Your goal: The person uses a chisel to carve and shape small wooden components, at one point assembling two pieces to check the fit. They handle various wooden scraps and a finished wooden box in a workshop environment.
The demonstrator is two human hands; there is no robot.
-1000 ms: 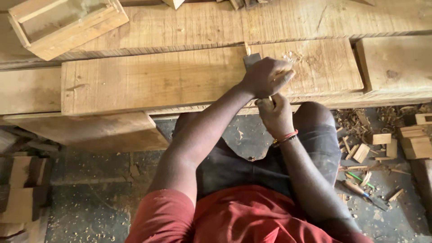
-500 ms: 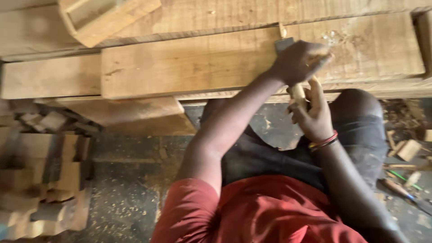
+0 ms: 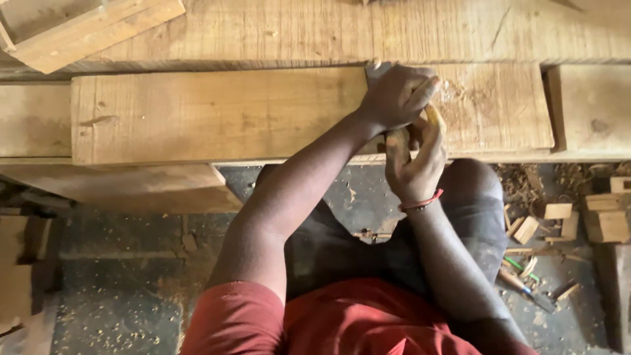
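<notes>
A thick pale wooden plank [image 3: 217,115] lies across in front of me, over my knees. My left hand [image 3: 396,95] is closed over the top of a hand tool [image 3: 379,70] whose grey metal front edge rests on the plank's far edge. My right hand [image 3: 415,165], with a red band at the wrist, grips the tool's wooden rear handle [image 3: 397,139] at the plank's near edge. A yellow part of the tool shows between the two hands. Most of the tool is hidden by my fingers.
A wider board [image 3: 342,29] lies beyond the plank, with a wooden frame piece [image 3: 85,29] on it at the top left. Another block [image 3: 591,108] is at the right. Offcuts [image 3: 595,213], shavings and a small tool [image 3: 526,292] litter the floor at right; stacked wood [image 3: 20,263] stands at left.
The view has swung left and then back. Both hands stay on the tool at about the same place on the plank.
</notes>
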